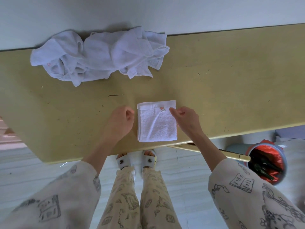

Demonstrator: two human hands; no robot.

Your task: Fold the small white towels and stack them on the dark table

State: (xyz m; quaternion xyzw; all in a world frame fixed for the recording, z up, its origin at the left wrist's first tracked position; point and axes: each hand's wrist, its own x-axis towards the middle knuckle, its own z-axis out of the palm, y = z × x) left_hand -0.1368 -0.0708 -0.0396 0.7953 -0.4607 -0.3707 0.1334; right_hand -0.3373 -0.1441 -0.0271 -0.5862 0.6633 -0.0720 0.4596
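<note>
One folded towel (156,121) lies flat near the table's (231,80) near edge, about mid-length, w/ its small red label facing up by the far edge of the square. Left hand (121,120) sits just beside the towel's left edge, fingers loosely curled, holding nothing; can't tell if it touches the cloth. Right hand (184,118) is at the towel's right edge, thumb and forefinger close together right by the label corner; looks like a light pinch or a tidy-up touch, but whether the grip actually has cloth in it can't be told from here. The unfolded pile (99,55) lies crumpled at the far edge, toward the left end, well apart from the folded one. Judgement: this fold is basically done, so the step is finishing and squaring it. To do it well: press flat w/ straight fingers, run along the diagonal crease to smooth it, check the left-side layers line up, nudge corners rather than lift, since lifting one corner would open the layers. Leave it where it is as the base of the stack, clear of the near edge so it won't slide off. Next towel prob. comes from the pile; pull one only, as they're tangled and a neighbour may drag along.
</note>
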